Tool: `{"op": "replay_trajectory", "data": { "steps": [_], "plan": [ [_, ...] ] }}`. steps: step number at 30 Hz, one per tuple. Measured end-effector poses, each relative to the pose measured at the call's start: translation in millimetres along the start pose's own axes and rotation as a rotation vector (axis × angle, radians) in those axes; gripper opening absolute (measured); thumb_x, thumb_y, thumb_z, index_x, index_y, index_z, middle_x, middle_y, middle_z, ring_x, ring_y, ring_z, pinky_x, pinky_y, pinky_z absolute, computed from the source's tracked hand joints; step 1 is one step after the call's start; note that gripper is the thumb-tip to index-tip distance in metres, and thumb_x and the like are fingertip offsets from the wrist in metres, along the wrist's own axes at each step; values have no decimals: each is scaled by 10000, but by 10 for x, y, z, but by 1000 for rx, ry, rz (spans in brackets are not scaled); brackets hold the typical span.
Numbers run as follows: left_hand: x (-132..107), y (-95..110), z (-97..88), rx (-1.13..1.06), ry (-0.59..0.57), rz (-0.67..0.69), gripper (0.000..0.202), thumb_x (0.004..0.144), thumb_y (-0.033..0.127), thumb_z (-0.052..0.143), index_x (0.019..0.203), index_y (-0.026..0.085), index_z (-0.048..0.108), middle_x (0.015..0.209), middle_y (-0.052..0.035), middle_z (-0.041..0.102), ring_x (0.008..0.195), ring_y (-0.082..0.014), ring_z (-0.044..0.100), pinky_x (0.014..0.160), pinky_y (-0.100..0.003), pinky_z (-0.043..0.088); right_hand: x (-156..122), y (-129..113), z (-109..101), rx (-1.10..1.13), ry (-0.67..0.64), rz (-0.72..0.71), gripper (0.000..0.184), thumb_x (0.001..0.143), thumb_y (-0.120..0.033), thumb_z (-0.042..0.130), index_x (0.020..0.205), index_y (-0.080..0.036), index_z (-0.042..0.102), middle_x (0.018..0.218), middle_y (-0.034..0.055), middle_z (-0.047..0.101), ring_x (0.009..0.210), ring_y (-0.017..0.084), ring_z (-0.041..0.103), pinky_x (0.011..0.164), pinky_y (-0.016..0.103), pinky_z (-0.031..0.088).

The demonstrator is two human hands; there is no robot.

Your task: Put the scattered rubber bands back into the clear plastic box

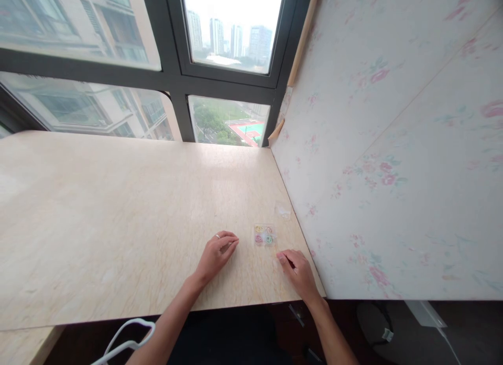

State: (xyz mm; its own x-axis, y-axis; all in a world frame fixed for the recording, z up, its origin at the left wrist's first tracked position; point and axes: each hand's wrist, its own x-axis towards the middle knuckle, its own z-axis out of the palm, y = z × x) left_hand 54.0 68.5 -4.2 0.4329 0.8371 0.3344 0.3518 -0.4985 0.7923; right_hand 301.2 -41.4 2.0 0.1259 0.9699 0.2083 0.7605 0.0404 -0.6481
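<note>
A small clear box (264,224) with compartments lies on the marble-patterned counter. Little coiled or ring-like pieces fill it, among them yellow pieces (258,229), pink pieces (258,239) and green pieces (269,240); their exact kind is too small to tell. To the left of the box, my left hand (219,252) rests with thumb and fingertips pressed together. My right hand (297,269) is below and right of the box, its thumb and index finger pinched close to the surface. Whatever either pinch holds, if anything, cannot be made out.
Beyond the box, a clear plastic piece (282,210) lies by the floral wall (373,197), which bounds the counter (118,213) on the right. Dark-framed windows stand at the back. A white looped object (131,344) is at the lower left, beside my left forearm.
</note>
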Motion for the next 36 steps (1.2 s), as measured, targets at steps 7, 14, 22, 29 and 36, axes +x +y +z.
{"op": "replay_trajectory", "data": {
  "steps": [7,14,22,29,36],
  "plan": [
    [-198,-16,-242,-97,115,-182,277,947,359,437,946,202,664,971,-52,706,911,-196,659,826,-343,510,104,16,-110,367,-52,157,340,946,-445,416,922,-187,637,653,3,578,629,171,531,629,291,426],
    [-225,-49,-223,-81,118,-176,283,929,365,455,949,200,683,1003,-61,716,953,-213,659,862,-368,514,816,11,-351,221,40,74,431,924,-380,414,1296,-173,483,1038,84,631,883,186,602,836,341,480],
    [-230,-73,-213,-83,133,-155,279,931,358,450,962,208,683,1006,-58,716,955,-211,661,860,-372,523,1587,269,-194,-204,-189,151,773,611,-111,635,1361,-107,447,1413,198,441,1329,301,382,1097,404,292],
    [-224,-40,-239,-94,141,-137,277,936,349,442,932,198,675,973,-69,717,918,-212,665,824,-370,536,1836,245,-241,-246,-285,158,841,521,-168,811,1309,-134,519,1263,178,599,1180,323,543,1008,411,398],
    [-222,-22,-262,-119,137,-127,245,925,329,473,930,207,685,981,-69,719,935,-222,669,839,-401,544,1590,-151,-289,-74,-131,59,862,739,-407,729,1455,-170,311,1330,167,541,1228,282,507,1034,470,368]
  ]
}}
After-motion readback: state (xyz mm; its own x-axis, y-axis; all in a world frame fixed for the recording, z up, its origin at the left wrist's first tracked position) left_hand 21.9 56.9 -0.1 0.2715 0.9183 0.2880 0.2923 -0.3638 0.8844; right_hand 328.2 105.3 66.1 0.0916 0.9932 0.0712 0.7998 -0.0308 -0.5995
